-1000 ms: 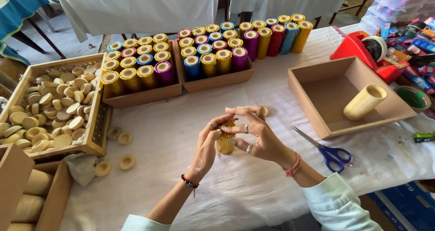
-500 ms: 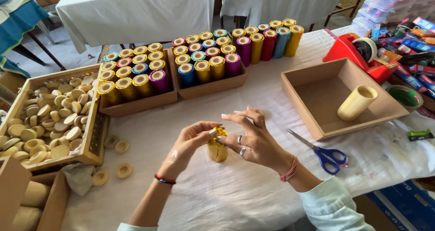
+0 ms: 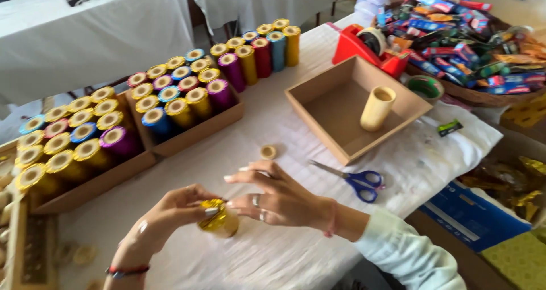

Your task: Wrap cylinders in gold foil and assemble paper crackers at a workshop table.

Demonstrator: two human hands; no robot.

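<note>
While the white cloth-covered table spreads out beneath them, the gold foil-wrapped tube sits pinched between both hands, low and near the table's front edge. The left hand cups it from the left, fingers curled around its body; the right hand presses fingertips on its top end, other fingers spread. The tube leans, its long axis tilted, top end toward the left hand. Blue-handled scissors lie just beyond the right wrist.
</note>
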